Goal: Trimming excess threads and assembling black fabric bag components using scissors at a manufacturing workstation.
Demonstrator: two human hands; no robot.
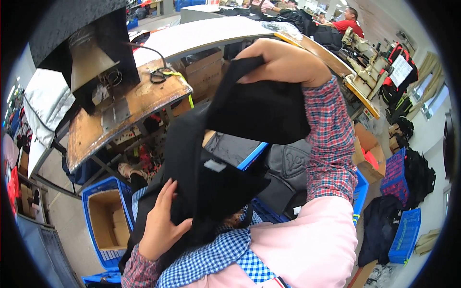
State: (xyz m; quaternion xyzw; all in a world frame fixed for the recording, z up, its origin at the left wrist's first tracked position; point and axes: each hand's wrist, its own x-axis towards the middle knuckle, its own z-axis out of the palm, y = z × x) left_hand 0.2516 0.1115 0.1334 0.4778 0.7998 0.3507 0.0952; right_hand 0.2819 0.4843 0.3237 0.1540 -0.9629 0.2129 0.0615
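The black garment (225, 144) hangs in the air above the lap, beside the worn wooden table (120, 115); it appears soft, limp and light. The right hand (283, 62) pinches its upper edge closed. The left hand (161, 223) presses half-open against its lower fold. Gripping at the edges seems best.
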